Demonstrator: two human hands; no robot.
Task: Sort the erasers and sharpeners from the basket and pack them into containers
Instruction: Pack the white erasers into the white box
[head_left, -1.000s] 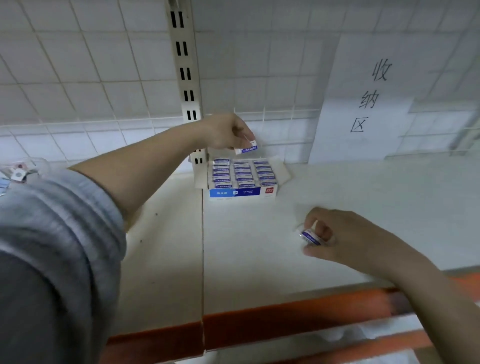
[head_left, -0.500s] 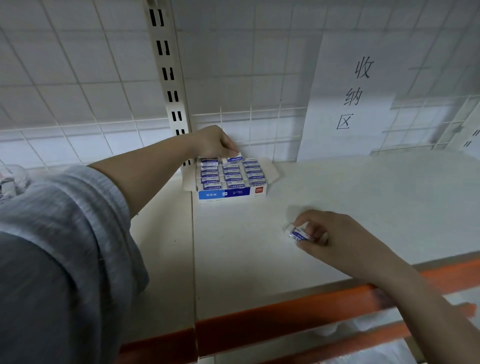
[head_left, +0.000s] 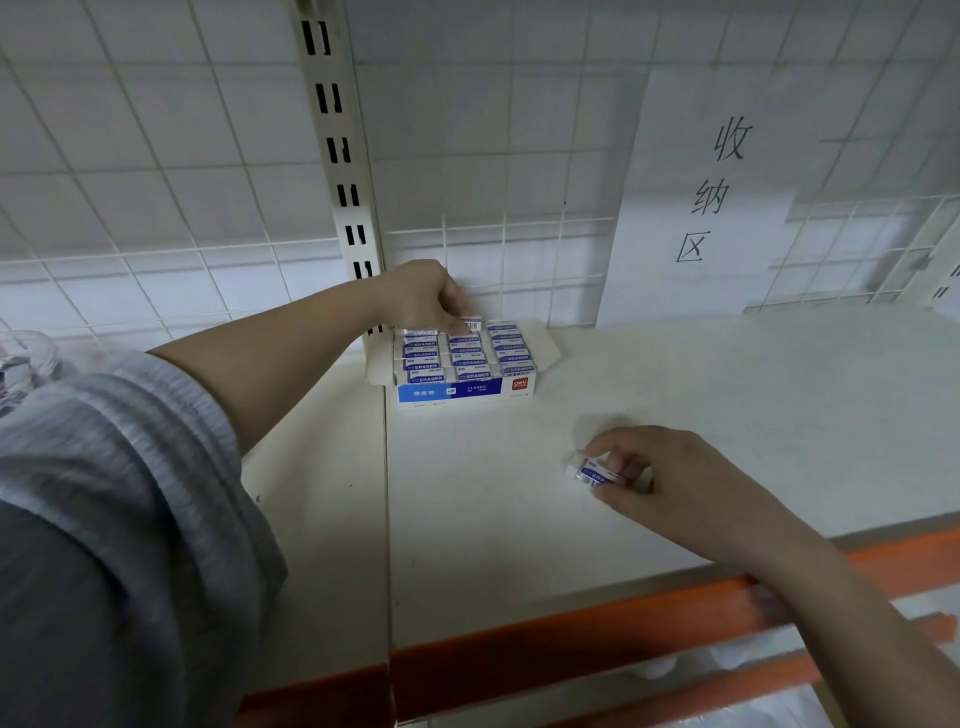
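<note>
The right hand (head_left: 670, 478) pinched a single wrapped eraser (head_left: 592, 474) between thumb and curled fingers, just above the white shelf (head_left: 727, 395) near its orange front edge (head_left: 571, 649). Farther back, the left hand (head_left: 421, 301) reached over the display box (head_left: 462, 391), its fingertips closed on another eraser (head_left: 471, 325) at the rear of the middle column, barcode end up and not yet level with its neighbours.

The step in hand looked like seating that rear eraser. To do it well, it should probably be lined up with the row and pressed down flat, label facing up like the others, without tipping the box's open cardboard flaps. The right hand's piece would then want a remaining gap, though I could not tell whether one was left.

The erasers were small white blocks in blue and white sleeves printed ERASER, packed in three columns inside a box with a blue front panel. The box stood against the wire-grid back panel (head_left: 156, 182), beside the slotted upright (head_left: 337, 156). No sharpeners could be made out.
</note>
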